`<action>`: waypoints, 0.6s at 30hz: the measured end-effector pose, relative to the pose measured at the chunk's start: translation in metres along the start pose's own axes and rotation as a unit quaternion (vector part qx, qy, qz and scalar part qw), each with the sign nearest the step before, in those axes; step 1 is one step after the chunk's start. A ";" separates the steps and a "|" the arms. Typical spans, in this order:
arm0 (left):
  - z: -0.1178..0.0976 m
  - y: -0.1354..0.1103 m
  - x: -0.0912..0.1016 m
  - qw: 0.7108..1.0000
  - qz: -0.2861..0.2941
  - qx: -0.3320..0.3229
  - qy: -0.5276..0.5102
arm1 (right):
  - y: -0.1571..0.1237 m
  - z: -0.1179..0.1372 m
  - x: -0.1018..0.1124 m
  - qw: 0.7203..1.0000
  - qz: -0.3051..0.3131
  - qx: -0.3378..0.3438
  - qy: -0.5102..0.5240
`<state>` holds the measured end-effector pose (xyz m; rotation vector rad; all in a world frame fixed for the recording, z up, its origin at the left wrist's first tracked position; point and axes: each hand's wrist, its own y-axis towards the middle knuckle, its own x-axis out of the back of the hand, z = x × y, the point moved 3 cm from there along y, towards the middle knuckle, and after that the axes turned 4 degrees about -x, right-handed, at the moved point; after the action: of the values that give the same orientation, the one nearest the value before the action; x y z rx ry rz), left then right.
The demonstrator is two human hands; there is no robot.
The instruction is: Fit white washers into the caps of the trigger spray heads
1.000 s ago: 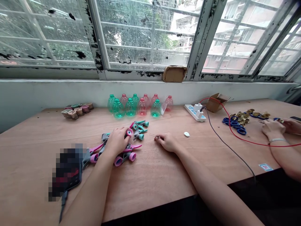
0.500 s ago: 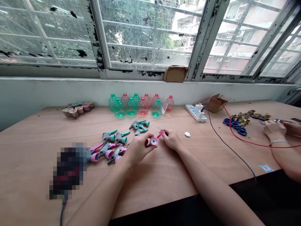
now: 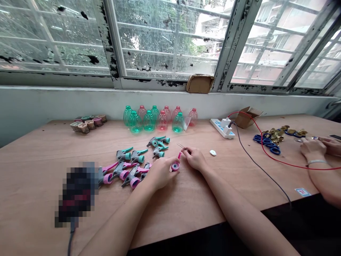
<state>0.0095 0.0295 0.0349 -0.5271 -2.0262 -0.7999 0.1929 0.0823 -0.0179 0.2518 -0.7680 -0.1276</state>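
My left hand [image 3: 159,172] is closed around a pink and grey spray-trigger head [image 3: 175,165], its round collar facing me. My right hand [image 3: 195,158] pinches thin metal tweezers [image 3: 182,146] right beside the trigger's pink lever. Both hands hover just above the wooden table [image 3: 186,199]. To the left lies a pile of pink trigger heads [image 3: 125,172] and teal trigger heads [image 3: 157,144].
Small green and pink bottles [image 3: 157,120] stand in rows by the wall. A power strip [image 3: 222,128] with red and black cables, a white disc [image 3: 212,153], small cups [image 3: 86,123], and a blurred dark object [image 3: 77,193] lie about. Another person's hands [image 3: 314,146] work blue rings at right.
My left hand lifted a pink trigger head out of the pile and carried it right to meet my right hand, which rose slightly with the tweezers.
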 end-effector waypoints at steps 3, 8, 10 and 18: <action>0.002 0.000 0.000 1.000 -0.008 -0.012 0.011 | 0.000 0.000 0.000 1.000 0.004 -0.002 0.002; 0.009 0.000 -0.005 1.000 -0.013 -0.004 0.008 | 0.000 0.001 0.000 1.000 0.000 0.010 0.007; 0.012 0.000 -0.007 1.000 0.005 -0.003 0.003 | 0.000 0.000 0.000 1.000 -0.006 0.013 0.012; 0.021 0.004 0.000 0.996 0.016 0.088 -0.019 | -0.004 0.010 0.024 0.998 -0.015 0.032 0.047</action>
<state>-0.0001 0.0469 0.0277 -0.4759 -2.0947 -0.5892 0.2026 0.0719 0.0042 0.3279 -0.6766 -0.1193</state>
